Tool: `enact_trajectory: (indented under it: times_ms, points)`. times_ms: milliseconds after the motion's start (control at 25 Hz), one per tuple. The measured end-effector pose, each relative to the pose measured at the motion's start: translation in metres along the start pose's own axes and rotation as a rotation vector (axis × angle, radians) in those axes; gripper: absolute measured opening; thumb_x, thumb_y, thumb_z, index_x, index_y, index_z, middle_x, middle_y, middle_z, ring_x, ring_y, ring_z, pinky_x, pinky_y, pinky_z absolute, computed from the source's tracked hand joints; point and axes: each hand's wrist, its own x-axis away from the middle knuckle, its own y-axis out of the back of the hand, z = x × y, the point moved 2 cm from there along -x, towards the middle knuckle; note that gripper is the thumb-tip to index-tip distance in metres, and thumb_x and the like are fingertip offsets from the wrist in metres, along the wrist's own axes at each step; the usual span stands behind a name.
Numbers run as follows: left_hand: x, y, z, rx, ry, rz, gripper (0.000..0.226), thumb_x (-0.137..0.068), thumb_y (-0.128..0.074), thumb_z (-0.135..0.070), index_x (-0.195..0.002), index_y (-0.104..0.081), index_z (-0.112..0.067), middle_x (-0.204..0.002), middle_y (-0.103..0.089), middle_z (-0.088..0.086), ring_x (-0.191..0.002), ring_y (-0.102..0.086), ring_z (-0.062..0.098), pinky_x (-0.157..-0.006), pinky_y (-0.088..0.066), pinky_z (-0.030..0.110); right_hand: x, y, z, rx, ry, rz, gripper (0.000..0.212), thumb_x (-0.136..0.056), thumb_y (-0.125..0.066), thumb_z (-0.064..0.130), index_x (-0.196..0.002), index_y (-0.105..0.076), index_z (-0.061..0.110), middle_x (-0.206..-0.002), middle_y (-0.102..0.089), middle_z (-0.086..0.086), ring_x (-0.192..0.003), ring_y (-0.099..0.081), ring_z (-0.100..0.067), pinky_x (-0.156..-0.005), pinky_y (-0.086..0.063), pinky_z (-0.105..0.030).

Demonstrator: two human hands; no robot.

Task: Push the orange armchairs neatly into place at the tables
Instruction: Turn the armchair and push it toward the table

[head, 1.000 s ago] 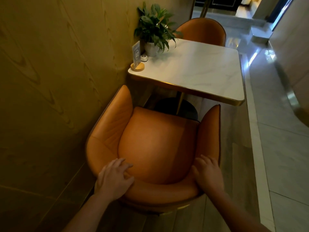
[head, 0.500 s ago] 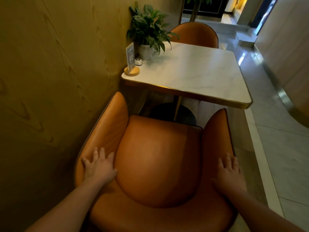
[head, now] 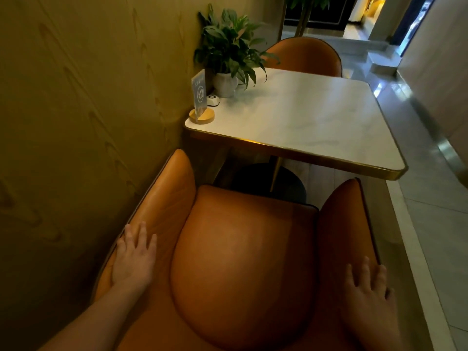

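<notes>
An orange armchair (head: 243, 262) fills the lower half of the view, its seat facing a white marble table (head: 316, 122) with a gold rim. The seat's front edge stands just short of the table's near edge. My left hand (head: 134, 259) lies flat on the chair's left arm, fingers spread. My right hand (head: 367, 287) lies flat on the right arm, fingers apart. A second orange armchair (head: 306, 57) stands at the table's far side, its back showing above the tabletop.
A wood-panelled wall (head: 76, 122) runs close along the chair's left side. On the table's left edge stand a potted plant (head: 228, 54), a table number sign (head: 200, 97) and a small white call button (head: 212, 100). The table's black pedestal base (head: 266, 181) sits ahead of the seat. A tiled aisle (head: 430, 224) runs on the right.
Both hands moved from the chair's backrest forward onto its two arms. The chair and my view came closer to the table.
</notes>
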Motion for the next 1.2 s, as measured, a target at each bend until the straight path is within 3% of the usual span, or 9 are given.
enact_trajectory:
  times_ms: [160,400,560,600,720,840,960,1040,1200]
  points:
    - [-0.010,-0.006,-0.001,-0.045,-0.042,-0.023,0.070,-0.099,-0.038,-0.020,-0.156,0.001,-0.016,-0.156,0.025,0.028,-0.143,0.017,0.056,-0.120,-0.001,0.057,-0.002,0.004,0.001,0.023,-0.023,-0.002,0.081,-0.097,-0.043,0.033,-0.154,0.013,0.021,-0.155,0.035,-0.018,-0.142,0.028,-0.047,-0.119,-0.007,-0.059]
    - [-0.024,-0.008,0.001,-0.130,-0.116,-0.010,0.066,-0.098,-0.030,-0.012,-0.155,0.003,-0.012,-0.155,0.025,0.032,-0.140,0.018,0.060,-0.117,0.004,0.061,0.006,-0.002,-0.001,-0.017,-0.031,-0.048,0.075,-0.100,-0.037,0.039,-0.156,0.012,0.026,-0.152,0.040,-0.012,-0.136,0.037,-0.038,-0.120,-0.004,-0.052]
    - [-0.037,-0.016,0.011,-0.151,-0.153,-0.013,0.064,-0.098,-0.025,-0.013,-0.155,0.003,-0.012,-0.153,0.027,0.033,-0.136,0.025,0.062,-0.097,0.028,0.065,0.019,0.002,0.012,-0.042,-0.062,-0.023,0.073,-0.101,-0.035,0.032,-0.156,0.012,0.022,-0.154,0.038,-0.015,-0.142,0.031,-0.042,-0.121,-0.003,-0.053]
    - [-0.043,-0.019,0.015,-0.146,-0.162,-0.024,0.064,-0.097,-0.024,-0.014,-0.155,0.002,-0.012,-0.154,0.027,0.032,-0.137,0.024,0.061,-0.102,0.026,0.065,0.025,0.001,0.020,-0.039,-0.071,-0.019,0.072,-0.101,-0.035,0.030,-0.156,0.012,0.021,-0.154,0.037,-0.016,-0.143,0.030,-0.043,-0.121,-0.003,-0.054]
    - [-0.060,-0.016,0.028,-0.146,-0.205,-0.063,0.070,-0.096,-0.034,-0.029,-0.157,-0.001,-0.018,-0.160,0.018,0.026,-0.143,0.013,0.058,-0.119,0.000,0.059,0.032,-0.005,0.035,-0.020,-0.082,-0.046,0.076,-0.099,-0.042,0.029,-0.156,0.008,0.020,-0.156,0.034,-0.017,-0.144,0.027,-0.045,-0.120,-0.006,-0.058]
    - [-0.072,-0.003,0.033,-0.146,-0.301,-0.119,0.079,-0.090,-0.047,-0.047,-0.157,-0.010,-0.025,-0.164,0.003,0.018,-0.147,0.001,0.048,-0.122,-0.007,0.053,-0.006,0.014,0.020,-0.086,-0.106,-0.112,0.087,-0.095,-0.051,0.050,-0.157,0.005,0.028,-0.158,0.033,-0.011,-0.146,0.023,-0.040,-0.120,-0.010,-0.057]
    - [-0.105,0.014,0.031,-0.068,-0.340,-0.141,0.078,-0.091,-0.049,-0.053,-0.156,-0.011,-0.032,-0.164,0.006,0.014,-0.150,0.009,0.038,-0.122,-0.004,0.053,-0.053,0.035,0.008,-0.167,-0.167,-0.126,0.103,-0.084,-0.060,0.066,-0.154,0.010,0.036,-0.158,0.033,-0.003,-0.148,0.014,-0.043,-0.115,-0.031,-0.058]
    - [-0.129,0.016,0.028,-0.036,-0.344,-0.130,0.084,-0.088,-0.052,-0.061,-0.156,-0.011,-0.034,-0.164,0.015,0.014,-0.150,0.016,0.036,-0.121,-0.001,0.053,-0.066,0.032,0.014,-0.176,-0.202,-0.122,0.109,-0.084,-0.064,0.062,-0.154,0.014,0.034,-0.158,0.034,-0.004,-0.148,0.006,-0.044,-0.106,-0.044,-0.054]
    - [-0.154,-0.001,0.034,-0.042,-0.444,-0.204,0.085,-0.082,-0.062,-0.054,-0.154,-0.019,-0.041,-0.160,0.025,0.017,-0.147,0.024,0.037,-0.118,0.016,0.052,-0.071,0.021,0.018,-0.110,-0.182,-0.209,0.104,-0.089,-0.065,0.040,-0.155,0.014,0.023,-0.157,0.035,-0.009,-0.147,-0.005,-0.044,-0.112,-0.036,-0.052]
